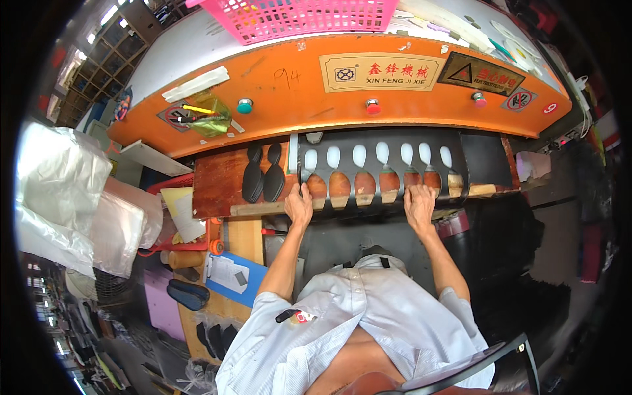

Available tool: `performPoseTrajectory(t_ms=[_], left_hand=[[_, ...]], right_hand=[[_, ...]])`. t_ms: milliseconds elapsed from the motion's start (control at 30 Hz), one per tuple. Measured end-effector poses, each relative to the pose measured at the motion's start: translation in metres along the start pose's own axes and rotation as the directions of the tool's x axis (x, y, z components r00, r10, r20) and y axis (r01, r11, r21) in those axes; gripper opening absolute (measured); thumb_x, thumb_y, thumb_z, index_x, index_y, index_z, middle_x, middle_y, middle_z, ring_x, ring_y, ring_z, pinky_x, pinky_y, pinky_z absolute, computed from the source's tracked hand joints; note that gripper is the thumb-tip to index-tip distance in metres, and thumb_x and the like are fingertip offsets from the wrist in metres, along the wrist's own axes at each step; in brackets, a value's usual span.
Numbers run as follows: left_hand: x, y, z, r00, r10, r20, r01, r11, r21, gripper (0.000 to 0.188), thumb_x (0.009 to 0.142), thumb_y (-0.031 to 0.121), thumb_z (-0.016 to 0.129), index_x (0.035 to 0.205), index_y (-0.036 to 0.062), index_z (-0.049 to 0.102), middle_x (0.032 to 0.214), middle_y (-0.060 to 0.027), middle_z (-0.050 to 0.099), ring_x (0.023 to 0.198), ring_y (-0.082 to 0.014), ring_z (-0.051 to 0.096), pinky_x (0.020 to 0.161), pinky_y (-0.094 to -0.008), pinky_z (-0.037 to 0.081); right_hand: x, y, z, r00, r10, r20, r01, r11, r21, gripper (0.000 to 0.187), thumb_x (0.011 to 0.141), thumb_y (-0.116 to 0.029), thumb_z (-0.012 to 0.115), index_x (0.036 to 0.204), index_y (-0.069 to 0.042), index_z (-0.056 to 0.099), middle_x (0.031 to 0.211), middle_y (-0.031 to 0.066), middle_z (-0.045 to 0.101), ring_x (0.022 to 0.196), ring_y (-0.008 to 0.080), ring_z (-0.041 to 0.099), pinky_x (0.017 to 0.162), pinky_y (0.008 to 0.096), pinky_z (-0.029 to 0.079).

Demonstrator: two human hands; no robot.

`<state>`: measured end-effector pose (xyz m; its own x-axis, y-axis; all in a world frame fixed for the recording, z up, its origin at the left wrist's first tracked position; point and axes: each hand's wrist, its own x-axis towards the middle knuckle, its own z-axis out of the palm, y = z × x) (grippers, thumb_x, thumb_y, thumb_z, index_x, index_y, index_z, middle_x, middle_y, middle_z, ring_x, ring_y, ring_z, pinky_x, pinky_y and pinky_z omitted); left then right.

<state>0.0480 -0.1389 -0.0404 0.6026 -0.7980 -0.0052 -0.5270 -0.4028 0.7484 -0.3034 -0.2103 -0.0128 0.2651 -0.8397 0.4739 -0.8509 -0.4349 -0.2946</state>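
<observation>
Perforated black sheet held at its near edge by both hands

At the near left, a blue clipboard (pixel 255 276) is seen with paper on it. On the left of the reddish-brown tabletop (pixel 220 181), black sole-shaped pieces (pixel 272 185) are laid in two side-by-side groups. Just right of them, the near left corner of the black sheet (pixel 371 143) is grasped in the left hand (pixel 299 206). A row of sole-shaped openings is cut across the sheet, which is spread on the tabletop below an orange machine front (pixel 276 85). Farther right, its near edge is grasped by the right hand (pixel 420 204), fingers curled.
</observation>
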Motion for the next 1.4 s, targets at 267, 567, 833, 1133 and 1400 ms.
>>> performPoseTrajectory(t_ms=[267,567,833,1133,1400], left_hand=[[-0.032,0.005,-0.023,0.949,0.232,-0.212,-0.286,0.918,-0.274,0.044,0.1,-0.002,0.051,0.144,-0.0055,0.053,0.14,-0.0254,0.06,0.126,-0.0385,0.064,0.106,-0.0429,0.049],[-0.031,0.005,-0.007,0.997,0.071,-0.019,-0.072,0.889,-0.453,0.04,0.111,0.01,0.043,0.146,-0.0064,0.051,0.145,-0.0237,0.059,0.135,-0.0353,0.058,0.114,-0.0425,0.046],[-0.077,0.014,-0.015,0.987,0.16,0.008,-0.158,0.983,-0.096,0.047,0.1,0.004,0.059,0.146,-0.0044,0.052,0.145,-0.0271,0.056,0.137,-0.0437,0.052,0.116,-0.0486,0.04],[-0.084,0.015,-0.025,0.993,0.119,0.026,-0.114,0.981,-0.159,0.046,0.099,0.003,0.061,0.144,-0.0034,0.053,0.144,-0.0262,0.057,0.135,-0.0423,0.054,0.115,-0.0478,0.042],[-0.179,-0.013,-0.043,0.997,0.081,0.016,-0.076,0.977,-0.198,0.024,0.093,0.001,0.07,0.117,-0.0017,0.068,0.096,-0.0147,0.069,0.081,-0.0253,0.069,0.068,-0.0361,0.054]], right_hand=[[0.002,-0.092,0.023,0.974,0.194,-0.115,-0.166,0.963,0.214,0.043,0.088,-0.024,0.076,0.122,-0.001,0.064,0.117,0.0188,0.067,0.113,0.0386,0.059,0.101,0.0508,0.042],[0.048,-0.231,0.099,0.948,0.105,0.299,-0.21,0.915,0.346,0.084,0.073,-0.034,0.087,0.14,0.005,0.055,0.15,0.028,0.045,0.129,0.0441,0.045,0.112,0.053,0.04],[0.041,-0.161,0.044,0.705,0.394,0.59,-0.704,0.293,0.647,0.065,0.081,-0.015,0.083,0.136,0.01,0.06,0.13,0.0217,0.066,0.118,0.0277,0.064,0.098,0.0399,0.054],[0.008,-0.179,0.066,0.948,0.23,0.22,-0.299,0.878,0.373,0.067,0.073,-0.017,0.082,0.132,0.007,0.06,0.142,0.0222,0.054,0.122,0.0407,0.05,0.104,0.0511,0.045],[0.029,-0.167,0.094,0.989,0.113,0.093,-0.14,0.914,0.381,0.07,0.081,-0.022,0.083,0.137,0.008,0.054,0.145,0.0266,0.05,0.122,0.0431,0.049,0.105,0.0527,0.044]])
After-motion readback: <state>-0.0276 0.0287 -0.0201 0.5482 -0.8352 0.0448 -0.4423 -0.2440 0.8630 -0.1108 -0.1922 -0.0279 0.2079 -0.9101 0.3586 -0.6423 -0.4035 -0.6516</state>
